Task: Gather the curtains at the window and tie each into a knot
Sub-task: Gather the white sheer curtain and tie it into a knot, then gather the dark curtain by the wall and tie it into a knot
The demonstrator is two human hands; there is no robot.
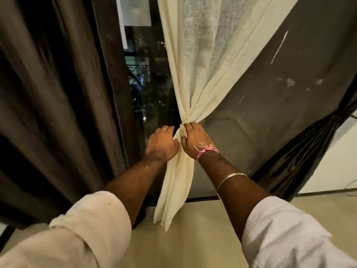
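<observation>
You are closing both hands, left hand [161, 142] and right hand [195, 139], around the gathered waist of the cream curtain [195, 78] at mid-window, which is looking light, soft and easily bunched.

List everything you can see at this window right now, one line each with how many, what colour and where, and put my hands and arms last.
cream curtain: one, off-white, centre, gathered at the hands, tail hanging to the floor
dark curtain, loose: one, dark brown, left side, hanging straight
dark curtain, bunched: one, dark brown, far right, cinched at mid-height
mesh panel: one, grey, right of the cream curtain
window glass: one, dark with reflections, centre gap
floor: one, beige, bottom
thread bracelet: one, pink, right wrist
bangle: one, silver, right forearm
sleeves: two, white, rolled up, bottom corners
left hand: one, gripping the gathered cream curtain from the left
right hand: one, gripping it from the right
</observation>
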